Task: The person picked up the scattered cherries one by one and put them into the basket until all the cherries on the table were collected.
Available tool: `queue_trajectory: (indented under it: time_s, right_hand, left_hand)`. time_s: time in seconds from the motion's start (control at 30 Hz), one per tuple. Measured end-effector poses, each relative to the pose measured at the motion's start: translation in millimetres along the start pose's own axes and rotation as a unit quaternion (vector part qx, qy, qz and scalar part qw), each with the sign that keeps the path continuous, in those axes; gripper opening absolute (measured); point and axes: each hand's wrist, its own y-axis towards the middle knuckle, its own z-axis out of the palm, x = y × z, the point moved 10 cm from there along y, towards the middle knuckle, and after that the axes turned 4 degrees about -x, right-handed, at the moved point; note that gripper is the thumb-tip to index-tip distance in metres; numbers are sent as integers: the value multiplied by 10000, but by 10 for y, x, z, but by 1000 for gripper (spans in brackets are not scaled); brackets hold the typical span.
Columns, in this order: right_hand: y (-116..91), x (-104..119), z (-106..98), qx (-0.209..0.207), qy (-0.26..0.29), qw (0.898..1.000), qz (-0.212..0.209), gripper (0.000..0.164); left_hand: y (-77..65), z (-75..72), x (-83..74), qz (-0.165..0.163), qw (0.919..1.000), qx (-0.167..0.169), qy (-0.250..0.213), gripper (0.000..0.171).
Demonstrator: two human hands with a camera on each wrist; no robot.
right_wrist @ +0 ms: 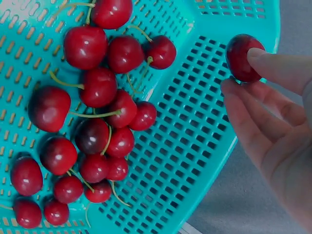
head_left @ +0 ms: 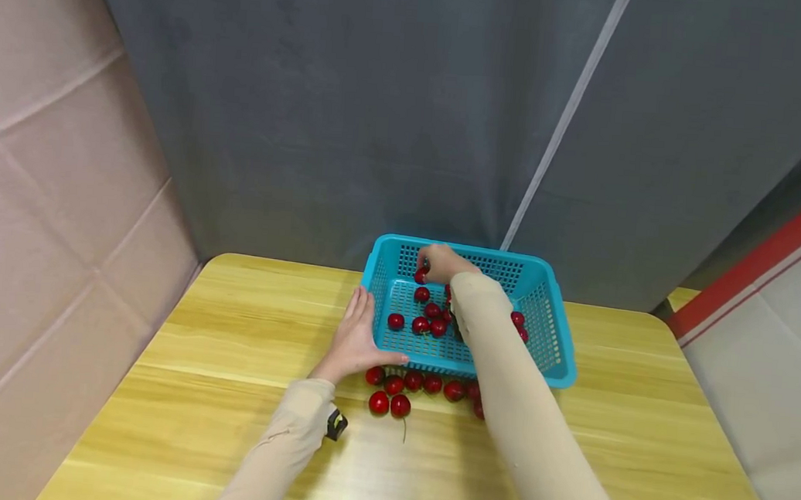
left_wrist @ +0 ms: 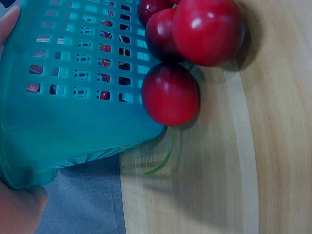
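A blue plastic basket with slotted walls stands on the table, with many red cherries on its floor, several with green stems. My left hand holds the basket's near left corner, fingers along the left rim and thumb on the front rim. In the left wrist view its fingertips meet the rim. My right hand pinches one dark red cherry between thumb and fingers, above the basket's far side. In the head view, my right forearm hides part of the basket.
More cherries lie on the wooden table along the basket's front; one long stem points toward me. A dark grey curtain hangs behind the table. A pale padded wall stands left, a white panel with a red edge right.
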Motion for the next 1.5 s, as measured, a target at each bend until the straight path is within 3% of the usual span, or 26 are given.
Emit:
queue_trajectory:
  time_s: [0.37,0.6,0.7,0.87,1.07,1.33,1.4,1.5]
  right_hand:
    - [-28,-67,85,142,30,9998,167,31]
    - [-165,72,-10,-104,711,9961,-518,33]
    - [-324,199,-97,-321,851,9918,-898,34]
    - [-719,431,-200,-737,626,9851,-1424,38]
    - [-1235,722,-194,-1225,421,9698,-2066,37]
    - [-1762,881,79,-1397,792,9550,-2494,22]
    - [-1830,884,212,-1302,903,9555,-2488,18]
    - [-1854,839,498,-991,887,9649,-2266,20]
  left_hand:
    - [-2,26,-34,19,10000,43,-63,127]
    - [6,34,-18,61,10000,20,-75,128]
    - [7,28,1,60,10000,13,-52,128]
    - [20,4,17,76,10000,9,-21,128]
    - [38,-23,26,47,9999,43,-88,127]
    - [42,-28,26,57,10000,66,-46,129]
    - [47,-22,30,75,10000,52,-11,129]
    - [53,-6,40,84,10000,36,22,129]
